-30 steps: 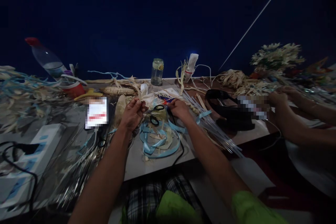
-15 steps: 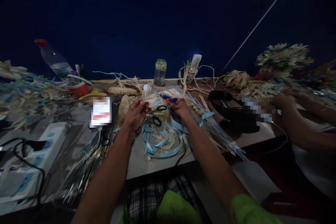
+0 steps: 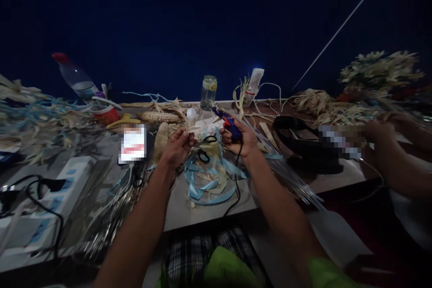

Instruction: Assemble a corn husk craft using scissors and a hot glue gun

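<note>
My left hand (image 3: 175, 146) is closed, pinching a pale corn husk piece (image 3: 199, 127) above the table. My right hand (image 3: 243, 140) is wrapped round a blue glue gun (image 3: 227, 122) with an orange trigger, lifted off the table, its nozzle pointing up and left toward the husk. Its black cord (image 3: 236, 180) hangs down over the table's front edge. Below and between my hands lie black-handled scissors (image 3: 203, 148) and a tangle of light blue ribbon (image 3: 209, 180) with husk scraps.
A dried corn cob (image 3: 158, 117), red cup (image 3: 105, 114), plastic bottle (image 3: 76, 77), glass jar (image 3: 208, 92) and husk piles stand around. A white power strip (image 3: 43, 202) lies left. Clear sticks (image 3: 297, 182) fan right. Another person's hands (image 3: 381, 132) work at far right near a black band (image 3: 297, 141).
My right hand has picked the glue gun up off the table and raised it toward the husk. My left hand has kept its pinch. The view has shifted slightly.
</note>
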A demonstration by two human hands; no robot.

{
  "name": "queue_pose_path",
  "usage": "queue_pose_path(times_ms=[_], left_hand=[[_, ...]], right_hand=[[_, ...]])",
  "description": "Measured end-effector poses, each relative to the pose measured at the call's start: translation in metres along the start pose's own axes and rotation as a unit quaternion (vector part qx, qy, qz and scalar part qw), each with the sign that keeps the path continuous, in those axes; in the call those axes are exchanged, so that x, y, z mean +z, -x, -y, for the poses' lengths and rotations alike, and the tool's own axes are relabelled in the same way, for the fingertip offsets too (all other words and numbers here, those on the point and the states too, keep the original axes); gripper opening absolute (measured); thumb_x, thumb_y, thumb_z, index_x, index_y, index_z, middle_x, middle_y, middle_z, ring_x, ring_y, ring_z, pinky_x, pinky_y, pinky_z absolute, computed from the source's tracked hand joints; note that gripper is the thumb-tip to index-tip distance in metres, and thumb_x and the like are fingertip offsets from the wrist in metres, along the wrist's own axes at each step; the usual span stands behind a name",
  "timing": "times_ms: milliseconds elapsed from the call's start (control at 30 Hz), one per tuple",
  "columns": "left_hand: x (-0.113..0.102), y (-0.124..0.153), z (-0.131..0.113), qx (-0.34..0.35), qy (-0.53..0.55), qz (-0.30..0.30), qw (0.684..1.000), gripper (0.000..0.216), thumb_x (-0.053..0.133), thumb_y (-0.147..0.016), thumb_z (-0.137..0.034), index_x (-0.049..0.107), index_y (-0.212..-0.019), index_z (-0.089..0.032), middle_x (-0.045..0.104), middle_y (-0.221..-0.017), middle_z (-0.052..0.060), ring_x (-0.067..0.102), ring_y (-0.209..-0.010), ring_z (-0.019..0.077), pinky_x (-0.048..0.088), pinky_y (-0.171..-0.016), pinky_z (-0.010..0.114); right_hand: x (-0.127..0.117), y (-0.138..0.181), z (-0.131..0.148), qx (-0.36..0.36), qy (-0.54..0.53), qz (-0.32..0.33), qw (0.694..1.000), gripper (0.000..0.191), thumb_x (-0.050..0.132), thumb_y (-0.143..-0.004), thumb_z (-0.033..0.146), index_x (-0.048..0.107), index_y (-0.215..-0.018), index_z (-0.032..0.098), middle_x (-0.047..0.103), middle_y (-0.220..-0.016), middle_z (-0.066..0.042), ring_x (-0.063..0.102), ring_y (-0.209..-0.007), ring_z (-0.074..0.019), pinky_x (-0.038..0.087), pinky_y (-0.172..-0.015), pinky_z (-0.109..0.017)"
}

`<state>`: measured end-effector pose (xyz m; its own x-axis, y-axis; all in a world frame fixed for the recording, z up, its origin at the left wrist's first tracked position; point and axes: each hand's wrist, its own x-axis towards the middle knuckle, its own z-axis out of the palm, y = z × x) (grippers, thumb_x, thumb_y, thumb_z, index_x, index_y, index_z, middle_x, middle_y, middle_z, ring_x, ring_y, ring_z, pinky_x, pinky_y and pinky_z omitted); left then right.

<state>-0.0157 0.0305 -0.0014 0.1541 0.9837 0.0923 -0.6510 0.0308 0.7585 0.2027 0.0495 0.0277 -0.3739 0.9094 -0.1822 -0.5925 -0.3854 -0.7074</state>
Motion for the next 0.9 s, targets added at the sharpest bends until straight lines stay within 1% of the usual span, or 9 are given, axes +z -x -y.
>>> queue_pose_path(times_ms=[167,233,300,400,533,633,733,800,900], left_hand=[[-0.003,-0.001,0.0,-0.01,0.001,-0.008,1.0,0.027,0.072,-0.065,-0.026,0.049,-0.078,-0.02,0.05,-0.059,-0.006,0.044,-0.048,0.0035,0.047,-0.064,0.024],[-0.003,-0.001,0.0,-0.012,0.004,-0.014,1.0,0.027,0.072,-0.065,-0.025,0.049,-0.077,-0.02,0.05,-0.059,-0.006,0.043,-0.047,0.003,0.046,-0.06,0.021],[-0.002,-0.001,-0.001,-0.012,0.007,-0.01,1.0,0.026,0.072,-0.065,-0.025,0.048,-0.076,-0.019,0.05,-0.059,-0.005,0.042,-0.047,0.0027,0.044,-0.056,0.019],[0.0,-0.002,-0.001,-0.009,0.0,-0.011,1.0,0.027,0.072,-0.065,-0.024,0.047,-0.073,-0.018,0.049,-0.058,-0.005,0.041,-0.046,0.002,0.039,-0.05,0.015],[0.003,0.0,-0.001,-0.023,-0.013,-0.057,0.998,0.03,0.074,-0.063,-0.022,0.046,-0.072,-0.017,0.049,-0.057,-0.005,0.041,-0.045,0.0016,0.034,-0.043,0.011],[0.007,0.002,-0.003,-0.028,-0.017,-0.076,0.997,0.032,0.075,-0.061,-0.022,0.045,-0.07,-0.017,0.048,-0.056,-0.005,0.039,-0.042,0.0012,0.034,-0.043,0.012],[0.011,0.004,-0.007,-0.019,-0.018,-0.07,0.997,0.033,0.076,-0.059,-0.025,0.045,-0.068,-0.016,0.048,-0.054,-0.005,0.039,-0.043,0.0018,0.035,-0.043,0.013],[0.013,0.004,-0.009,-0.019,-0.021,-0.07,0.997,0.033,0.077,-0.059,-0.026,0.047,-0.068,-0.016,0.047,-0.054,-0.005,0.039,-0.044,0.002,0.033,-0.042,0.013],[0.014,0.004,-0.011,-0.024,-0.023,-0.073,0.997,0.033,0.077,-0.058,-0.026,0.047,-0.068,-0.015,0.046,-0.054,-0.005,0.04,-0.045,0.0024,0.031,-0.041,0.012]], right_hand=[[0.007,-0.005,-0.006,-0.021,0.004,0.042,0.999,0.021,0.05,-0.077,0.035,0.057,-0.084,0.016,0.061,-0.09,-0.007,0.041,-0.049,-0.0043,0.039,-0.046,-0.018],[0.008,-0.008,-0.009,-0.042,0.009,0.043,0.998,0.02,0.055,-0.073,0.031,0.058,-0.088,0.017,0.062,-0.099,-0.007,0.049,-0.058,-0.0063,0.043,-0.051,-0.019],[0.008,-0.011,-0.013,-0.077,0.028,0.021,0.996,0.023,0.06,-0.069,0.026,0.057,-0.091,0.019,0.063,-0.104,-0.006,0.055,-0.069,-0.0092,0.045,-0.055,-0.02],[0.006,-0.01,-0.013,-0.12,0.072,-0.005,0.99,0.029,0.065,-0.065,0.022,0.057,-0.092,0.021,0.063,-0.1,-0.003,0.055,-0.068,-0.0093,0.042,-0.049,-0.018],[0.003,-0.006,-0.01,-0.158,0.104,0.035,0.981,0.03,0.065,-0.065,0.026,0.057,-0.092,0.02,0.062,-0.087,-0.003,0.047,-0.056,-0.0074,0.041,-0.049,-0.02],[0.004,-0.001,-0.008,-0.15,0.11,0.081,0.979,0.032,0.066,-0.063,0.029,0.058,-0.093,0.017,0.059,-0.083,-0.004,0.043,-0.055,-0.0074,0.041,-0.051,-0.023],[0.005,0.003,-0.007,-0.122,0.129,0.121,0.977,0.03,0.066,-0.064,0.031,0.059,-0.089,0.015,0.057,-0.082,-0.005,0.04,-0.054,-0.0063,0.037,-0.05,-0.023],[0.006,0.006,-0.006,-0.111,0.155,0.133,0.973,0.029,0.064,-0.067,0.036,0.058,-0.086,0.015,0.056,-0.084,-0.005,0.039,-0.052,-0.0057,0.034,-0.047,-0.023],[0.004,0.01,-0.003,-0.125,0.199,0.14,0.962,0.034,0.061,-0.068,0.046,0.057,-0.084,0.016,0.056,-0.089,-0.006,0.036,-0.05,-0.005,0.03,-0.045,-0.023]])
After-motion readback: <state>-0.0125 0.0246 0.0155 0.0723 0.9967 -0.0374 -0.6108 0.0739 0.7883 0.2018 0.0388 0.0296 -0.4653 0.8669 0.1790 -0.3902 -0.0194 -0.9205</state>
